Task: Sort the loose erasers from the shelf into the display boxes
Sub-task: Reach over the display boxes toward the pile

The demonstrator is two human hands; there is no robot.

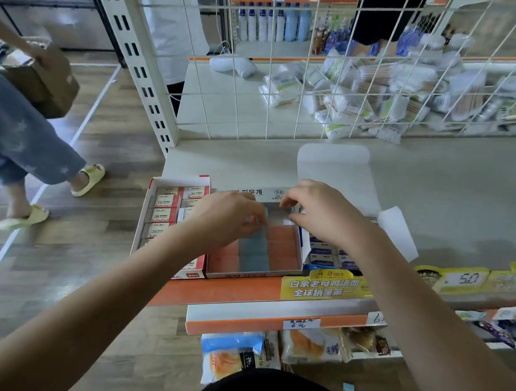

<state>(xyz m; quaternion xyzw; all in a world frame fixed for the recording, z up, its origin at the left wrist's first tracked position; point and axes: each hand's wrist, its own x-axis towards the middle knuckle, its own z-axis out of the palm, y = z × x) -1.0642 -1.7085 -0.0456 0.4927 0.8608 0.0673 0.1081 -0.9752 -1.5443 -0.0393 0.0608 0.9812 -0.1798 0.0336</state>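
The middle display box (253, 275) sits on the shelf with its lid (331, 168) folded back. It holds rows of pink erasers (281, 247) and blue erasers (251, 253). My left hand (228, 216) reaches over the box's left side, and its curled fingertips pinch a blue eraser (261, 226) in the middle row. My right hand (321, 213) hovers over the far end of the box with fingers curled down toward the far rim. What those fingers hold is hidden.
A red-and-white box of 2B erasers (163, 213) stands to the left, and a box of blue-labelled erasers (324, 255) to the right. A wire grid (294, 102) backs the shelf. A person in yellow sandals (89, 179) walks at left. Snack packs (306, 344) hang below.
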